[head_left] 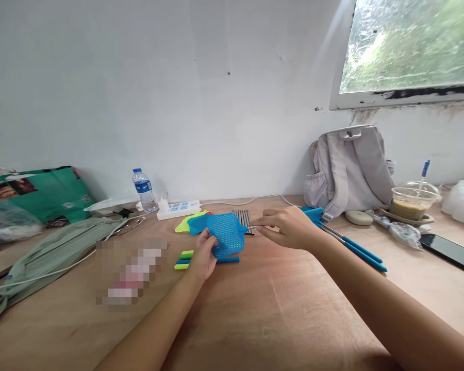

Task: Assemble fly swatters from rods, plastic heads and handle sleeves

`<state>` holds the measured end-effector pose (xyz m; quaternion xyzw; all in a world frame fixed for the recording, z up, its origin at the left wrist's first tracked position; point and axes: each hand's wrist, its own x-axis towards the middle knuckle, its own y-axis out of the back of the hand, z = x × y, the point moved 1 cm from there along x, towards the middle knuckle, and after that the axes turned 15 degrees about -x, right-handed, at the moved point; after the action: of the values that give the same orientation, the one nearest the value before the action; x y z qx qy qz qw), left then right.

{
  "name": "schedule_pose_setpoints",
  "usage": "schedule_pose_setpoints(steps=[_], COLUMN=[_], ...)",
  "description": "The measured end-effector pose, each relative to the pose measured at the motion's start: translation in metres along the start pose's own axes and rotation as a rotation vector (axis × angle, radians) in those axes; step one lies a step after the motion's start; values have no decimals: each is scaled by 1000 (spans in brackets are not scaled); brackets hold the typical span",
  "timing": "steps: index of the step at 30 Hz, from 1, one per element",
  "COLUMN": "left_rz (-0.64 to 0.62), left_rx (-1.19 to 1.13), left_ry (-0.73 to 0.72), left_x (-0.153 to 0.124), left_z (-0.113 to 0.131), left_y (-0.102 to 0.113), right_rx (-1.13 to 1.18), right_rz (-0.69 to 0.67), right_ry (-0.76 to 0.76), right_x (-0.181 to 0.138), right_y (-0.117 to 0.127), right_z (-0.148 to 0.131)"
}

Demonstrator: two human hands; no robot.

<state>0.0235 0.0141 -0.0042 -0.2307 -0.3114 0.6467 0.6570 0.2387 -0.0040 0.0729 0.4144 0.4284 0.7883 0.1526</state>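
Head view: a blue mesh swatter head (227, 234) is held just above the wooden desk (270, 309), near its middle, gripped at its lower left edge by the left hand (203, 255), whose fingers are closed around the mesh. A thin metal rod (251, 227) is pinched between the thumb and fingertips of the right hand (288, 226), and its tip is set against the right edge of the swatter head. Short green and blue handle sleeves (185, 255) are seen lying on the desk just below the left hand. A yellow-green swatter head (187, 222) is laid behind the blue one, and a bundle of metal rods (244, 217) is placed just beyond it. Two finished blue swatters (355, 247) are laid to the right of the right hand. Against the wall, a water bottle (144, 190), a power strip (178, 208) and a grey backpack (348, 170) are set well apart.
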Motion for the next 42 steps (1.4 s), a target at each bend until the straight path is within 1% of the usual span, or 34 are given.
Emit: schedule_pose_setpoints(steps=[5,7,9,12,15,17,20,26,28,31,33,36,38,40,42], left_rz=[18,26,18,35,83,93,78,53,19,-41,-44,-27,-30,-23,3], left_rx=[74,111,153,199,216,248,291,317,345,394,445,554,599,596,568], left_ry=[-55,-33,25,91,78,49,3,-16,-11,3,-13,-36,-15,10,21], left_x=[2,1,-1,-5,-7,-7,-6,-7,-8,-8,-6,-3,0,4,7], left_z=[3,4,5,5,5,5,5,2,3,8,15,26,32,36,37], left_y=[1,1,0,-3,-4,-4,-3,-2,-2,-2,-2,0,4,10,17], right_rx=[-60,-80,-101,-129,-151,-165,-177,-174,-143,-86,-59,-5,50,103,134], right_rz=[-72,-113,-150,-189,-209,-218,-216,-203,-192,-173,-169,-139,-100,-77,-86], right_ry=[-53,-88,-106,-86,-57,-48,-33,-64,-68,-50,-39,-41,-30,0,12], right_x=[0,0,0,-1,-3,-4,-5,-6,-7,-8,-8,-12,-19,-28,-39], right_y=[-2,-4,-7,-11,-12,-13,-16,-26,-29,-34,-38,-49,-59,-70,-79], right_z=[0,0,-1,-5,-11,-15,-20,-23,-23,-24,-26,-28,-26,-20,-11])
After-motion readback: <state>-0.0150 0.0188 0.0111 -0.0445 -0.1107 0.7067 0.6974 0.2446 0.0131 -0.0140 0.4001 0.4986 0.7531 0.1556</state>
